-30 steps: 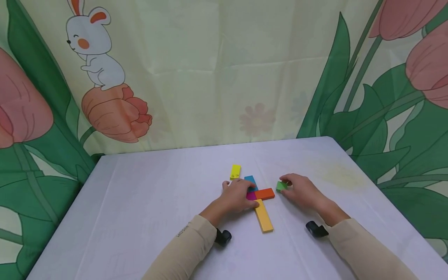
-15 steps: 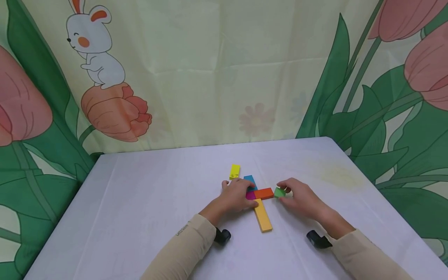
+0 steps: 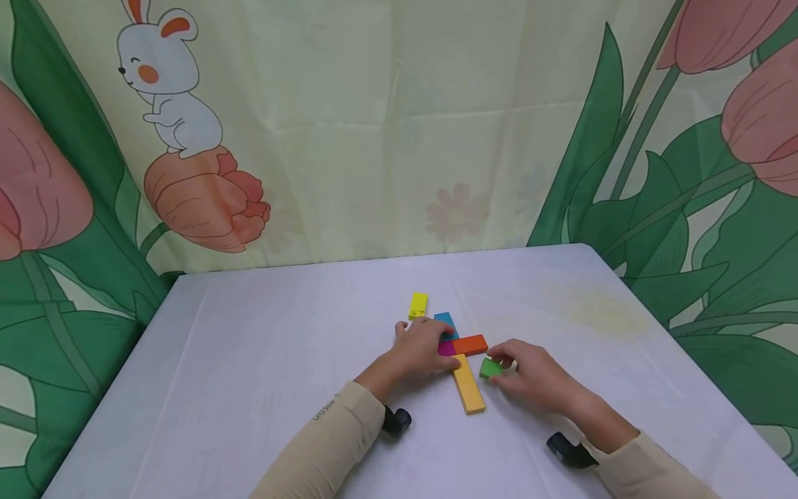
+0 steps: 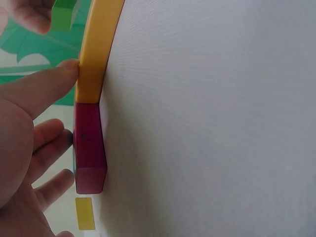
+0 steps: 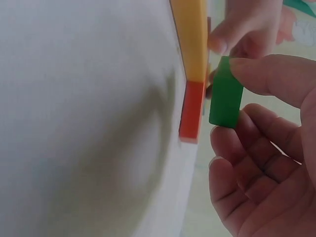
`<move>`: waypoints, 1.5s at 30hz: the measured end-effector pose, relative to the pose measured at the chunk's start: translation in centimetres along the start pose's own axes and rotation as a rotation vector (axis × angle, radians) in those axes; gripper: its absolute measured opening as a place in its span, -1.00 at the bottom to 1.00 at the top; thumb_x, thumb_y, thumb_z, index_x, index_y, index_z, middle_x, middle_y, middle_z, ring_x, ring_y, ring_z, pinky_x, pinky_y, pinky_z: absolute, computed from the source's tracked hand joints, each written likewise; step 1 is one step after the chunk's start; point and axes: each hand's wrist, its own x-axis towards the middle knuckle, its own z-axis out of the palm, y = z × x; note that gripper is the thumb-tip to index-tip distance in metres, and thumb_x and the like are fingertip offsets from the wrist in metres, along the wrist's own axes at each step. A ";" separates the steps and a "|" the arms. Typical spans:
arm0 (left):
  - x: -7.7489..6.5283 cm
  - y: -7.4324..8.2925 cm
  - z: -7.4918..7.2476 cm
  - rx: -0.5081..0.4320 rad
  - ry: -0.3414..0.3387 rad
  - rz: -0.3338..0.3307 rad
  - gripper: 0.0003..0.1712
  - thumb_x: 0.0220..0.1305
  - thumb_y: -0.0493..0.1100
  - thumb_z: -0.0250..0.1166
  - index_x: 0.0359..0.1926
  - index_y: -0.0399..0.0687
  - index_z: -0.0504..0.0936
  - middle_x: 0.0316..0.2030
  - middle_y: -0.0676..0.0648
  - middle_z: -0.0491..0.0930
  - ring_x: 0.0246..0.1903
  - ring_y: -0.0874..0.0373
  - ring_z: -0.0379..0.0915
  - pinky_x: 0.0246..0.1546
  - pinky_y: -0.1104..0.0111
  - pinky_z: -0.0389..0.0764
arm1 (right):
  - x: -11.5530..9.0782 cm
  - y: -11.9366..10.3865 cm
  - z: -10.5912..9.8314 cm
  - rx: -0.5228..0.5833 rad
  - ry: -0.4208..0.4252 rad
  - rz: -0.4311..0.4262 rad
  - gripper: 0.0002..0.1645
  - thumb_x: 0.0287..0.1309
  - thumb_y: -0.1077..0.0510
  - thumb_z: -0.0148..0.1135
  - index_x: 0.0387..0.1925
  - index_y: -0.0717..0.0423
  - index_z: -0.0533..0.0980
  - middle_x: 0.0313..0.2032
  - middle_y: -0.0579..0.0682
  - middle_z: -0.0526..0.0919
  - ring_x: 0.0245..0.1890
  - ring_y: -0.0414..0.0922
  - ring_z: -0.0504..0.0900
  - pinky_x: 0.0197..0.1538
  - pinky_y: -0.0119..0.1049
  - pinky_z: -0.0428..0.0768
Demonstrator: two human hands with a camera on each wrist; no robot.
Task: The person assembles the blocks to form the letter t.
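Note:
My right hand point(image 3: 539, 374) pinches a small green block point(image 3: 490, 368) between thumb and fingers. In the right wrist view the green block point(image 5: 226, 96) is held away from the tabletop, off the red-orange block point(image 5: 191, 111). My left hand point(image 3: 414, 353) rests on a cross-like group of flat blocks. Its thumb touches the near end of the long amber block point(image 3: 469, 388), and its fingers lie over the purple block point(image 3: 447, 348) and the blue block point(image 3: 446, 320). The left wrist view shows the purple block point(image 4: 90, 143) end to end with the amber one. The hand partly covers the purple block.
A yellow block point(image 3: 418, 305) lies apart, just beyond the left hand. All this is on a white-covered table point(image 3: 249, 388). Behind its far edge hangs a printed curtain point(image 3: 349, 138) with tulips and a rabbit. A black camera sits at each wrist.
The right hand has carried the green block toward me and slightly left, past the tip of the red-orange block to the right of the amber one. The left hand stays in place.

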 end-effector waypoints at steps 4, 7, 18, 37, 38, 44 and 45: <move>-0.1 0.0 -0.1 -0.004 0.002 0.001 -0.29 0.09 0.21 0.50 0.25 0.17 0.56 0.16 0.04 0.52 0.28 0.05 0.24 0.24 -0.15 0.14 | -0.6 -0.5 0.3 0.012 -0.022 -0.012 -0.51 0.07 0.16 0.51 0.05 0.17 0.59 -0.19 -0.20 0.59 -0.17 -0.17 0.52 -0.13 -0.30 0.58; -0.1 0.0 0.0 -0.002 0.001 0.003 -0.29 0.09 0.22 0.49 0.25 0.17 0.55 0.16 0.04 0.52 0.28 0.04 0.24 0.25 -0.17 0.12 | -0.9 -0.7 0.5 0.027 -0.043 -0.011 -0.52 0.08 0.15 0.51 0.05 0.16 0.59 -0.19 -0.22 0.59 -0.17 -0.18 0.52 -0.13 -0.31 0.57; 0.0 -0.1 0.1 0.004 0.001 0.008 -0.29 0.10 0.23 0.48 0.25 0.17 0.55 0.14 0.07 0.53 0.27 0.05 0.24 0.25 -0.17 0.10 | -1.7 -1.0 1.2 0.051 -0.077 -0.033 -0.52 0.09 0.11 0.50 0.04 0.14 0.58 -0.19 -0.23 0.58 -0.19 -0.18 0.50 -0.12 -0.32 0.57; 0.2 -0.1 0.1 0.002 0.007 0.008 -0.30 0.10 0.23 0.48 0.24 0.18 0.56 0.14 0.07 0.53 0.28 0.04 0.24 0.24 -0.17 0.10 | -3.1 -1.7 1.3 0.083 -0.169 0.001 -0.42 0.00 0.08 0.57 0.06 0.15 0.56 -0.29 -0.24 0.54 -0.28 -0.25 0.49 -0.18 -0.37 0.56; 0.2 -0.1 0.1 0.000 0.007 0.007 -0.31 0.10 0.23 0.48 0.24 0.18 0.56 0.14 0.07 0.53 0.28 0.04 0.24 0.24 -0.17 0.10 | -3.1 -1.7 1.3 0.087 -0.176 -0.005 -0.42 0.00 0.08 0.56 0.06 0.16 0.56 -0.30 -0.25 0.54 -0.28 -0.26 0.49 -0.18 -0.37 0.56; 0.1 -0.1 0.1 0.003 0.007 0.003 -0.31 0.09 0.22 0.49 0.23 0.18 0.56 0.12 0.08 0.53 0.28 0.03 0.24 0.24 -0.17 0.11 | -3.4 -1.7 1.3 0.106 -0.205 -0.012 -0.44 0.01 0.07 0.55 0.04 0.14 0.56 -0.32 -0.25 0.53 -0.29 -0.26 0.48 -0.18 -0.38 0.56; 0.1 -0.1 0.1 0.004 0.008 0.004 -0.30 0.09 0.22 0.49 0.23 0.18 0.56 0.12 0.08 0.53 0.28 0.03 0.24 0.24 -0.17 0.12 | -3.5 -1.7 1.4 0.108 -0.209 -0.008 -0.44 0.01 0.07 0.55 0.03 0.13 0.56 -0.32 -0.24 0.53 -0.30 -0.25 0.48 -0.19 -0.38 0.56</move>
